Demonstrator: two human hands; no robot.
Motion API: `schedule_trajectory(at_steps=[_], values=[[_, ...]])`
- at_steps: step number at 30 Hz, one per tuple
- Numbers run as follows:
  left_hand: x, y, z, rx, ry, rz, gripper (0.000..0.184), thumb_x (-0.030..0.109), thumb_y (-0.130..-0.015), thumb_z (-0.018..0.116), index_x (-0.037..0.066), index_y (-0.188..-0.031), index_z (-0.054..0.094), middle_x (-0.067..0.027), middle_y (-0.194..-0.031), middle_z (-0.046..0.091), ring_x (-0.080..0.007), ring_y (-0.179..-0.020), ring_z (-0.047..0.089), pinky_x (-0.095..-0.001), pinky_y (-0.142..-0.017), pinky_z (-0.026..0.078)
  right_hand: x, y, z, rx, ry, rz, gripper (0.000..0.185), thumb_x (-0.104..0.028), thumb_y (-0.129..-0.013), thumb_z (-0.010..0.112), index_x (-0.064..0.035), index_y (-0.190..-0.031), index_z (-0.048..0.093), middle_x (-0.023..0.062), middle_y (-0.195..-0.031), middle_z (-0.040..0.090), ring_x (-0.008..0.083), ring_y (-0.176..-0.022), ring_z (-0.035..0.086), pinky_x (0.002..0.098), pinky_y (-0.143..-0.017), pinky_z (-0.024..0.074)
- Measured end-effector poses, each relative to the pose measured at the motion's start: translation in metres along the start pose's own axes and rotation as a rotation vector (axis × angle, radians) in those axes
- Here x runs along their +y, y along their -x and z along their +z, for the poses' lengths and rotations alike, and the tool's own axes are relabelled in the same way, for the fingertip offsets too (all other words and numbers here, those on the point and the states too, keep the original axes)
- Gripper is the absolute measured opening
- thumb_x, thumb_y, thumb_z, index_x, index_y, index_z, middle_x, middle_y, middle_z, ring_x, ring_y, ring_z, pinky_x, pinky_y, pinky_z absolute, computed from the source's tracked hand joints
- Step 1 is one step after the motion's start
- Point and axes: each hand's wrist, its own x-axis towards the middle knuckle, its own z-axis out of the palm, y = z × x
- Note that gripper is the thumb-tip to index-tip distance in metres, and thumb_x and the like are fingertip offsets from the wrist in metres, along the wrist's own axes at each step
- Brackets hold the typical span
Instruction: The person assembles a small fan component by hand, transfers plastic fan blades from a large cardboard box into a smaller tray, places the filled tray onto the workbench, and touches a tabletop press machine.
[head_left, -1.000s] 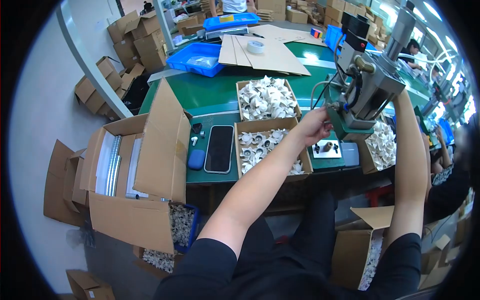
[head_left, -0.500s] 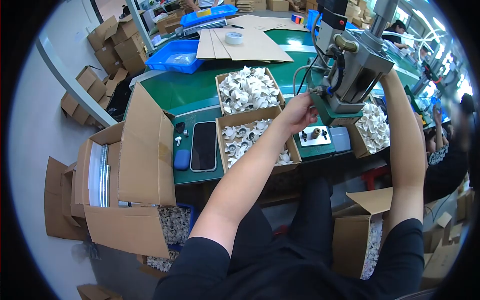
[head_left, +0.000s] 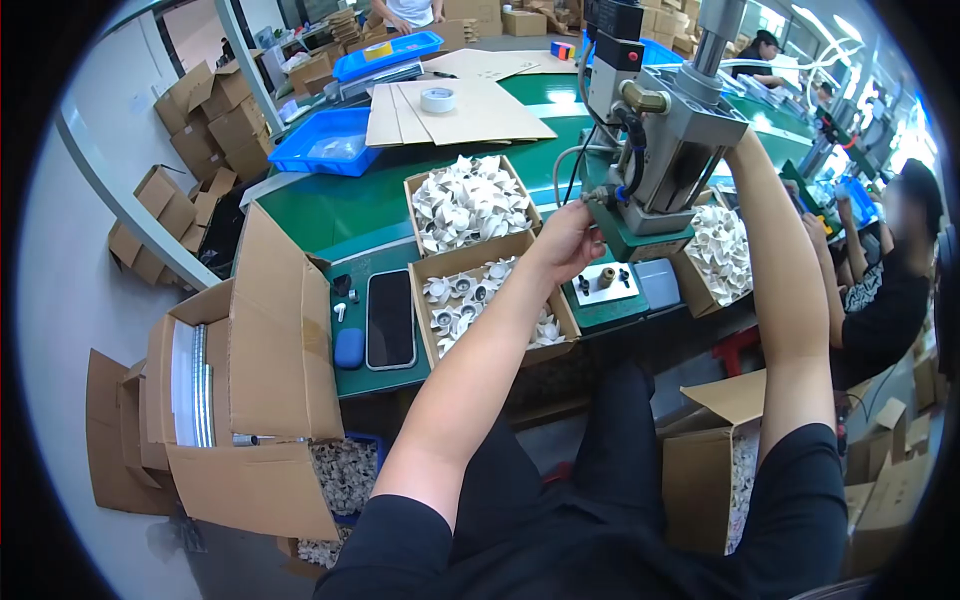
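My left hand (head_left: 572, 243) is at the left side of a pneumatic press (head_left: 660, 170), its fingers closed around a small metal fitting (head_left: 597, 197) where a hose joins. My right hand (head_left: 741, 150) reaches behind the press cylinder, and its fingers are hidden. Below the press head, a metal fixture plate (head_left: 606, 285) carries a brass-coloured post and small black pins. White fan impellers (head_left: 470, 205) fill one cardboard tray. In a nearer tray (head_left: 572, 338) under my left forearm lie more impellers with dark round centres.
Right of the fixture stand a grey box (head_left: 657, 284) and another carton of impellers (head_left: 722, 255). A phone (head_left: 391, 320) and a blue case (head_left: 349, 348) lie at left. An open carton (head_left: 285, 330) stands beside the bench. A co-worker (head_left: 900, 270) sits at right.
The camera view has shifted, so the bench and press appear further left and slightly lower. My left hand stays at the fitting and my right hand stays behind the press.
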Motion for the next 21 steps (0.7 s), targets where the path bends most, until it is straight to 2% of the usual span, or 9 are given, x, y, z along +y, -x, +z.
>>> schedule_trajectory(at_steps=[5,13,18,21], values=[[-0.001,0.002,0.009,0.087,-0.002,0.018,0.014,0.018,-0.105,0.058,0.006,-0.109,0.064,-0.0017,-0.087,0.073,-0.0053,-0.068,0.067,-0.0191,-0.056,0.054,0.0,-0.01,0.008,-0.032,0.027,-0.004,0.032,-0.021,-0.102,0.062,-0.005,-0.129,0.065,0.0092,-0.121,0.071,0.0186,-0.106,0.068,0.0335,-0.093,0.0562],[-0.001,0.0,0.0,0.011,0.01,0.001,0.014,0.017,-0.106,0.056,0.006,-0.11,0.064,-0.0029,-0.091,0.073,-0.0078,-0.069,0.068,-0.0198,-0.056,0.055,-0.001,-0.018,-0.001,-0.089,0.043,0.011,0.033,-0.023,-0.104,0.059,-0.0063,-0.132,0.063,0.0084,-0.123,0.071,0.0179,-0.108,0.067,0.0326,-0.095,0.0552],[-0.001,0.001,0.004,0.035,-0.001,-0.004,0.013,0.017,-0.105,0.057,0.006,-0.109,0.063,-0.0026,-0.089,0.073,-0.0079,-0.066,0.067,-0.0198,-0.054,0.054,0.003,-0.016,0.0,-0.117,0.062,0.012,0.034,-0.023,-0.106,0.057,-0.007,-0.134,0.062,0.0079,-0.124,0.07,0.0175,-0.11,0.067,0.032,-0.097,0.0546],[-0.002,0.003,0.013,0.143,-0.008,0.009,0.011,0.017,-0.105,0.058,0.008,-0.106,0.064,-0.0012,-0.085,0.072,-0.0066,-0.063,0.065,-0.0187,-0.052,0.051,0.005,-0.014,0.005,-0.14,0.074,0.008,0.034,-0.024,-0.106,0.056,-0.0075,-0.136,0.062,0.0075,-0.125,0.07,0.0173,-0.111,0.067,0.0316,-0.098,0.0542]])
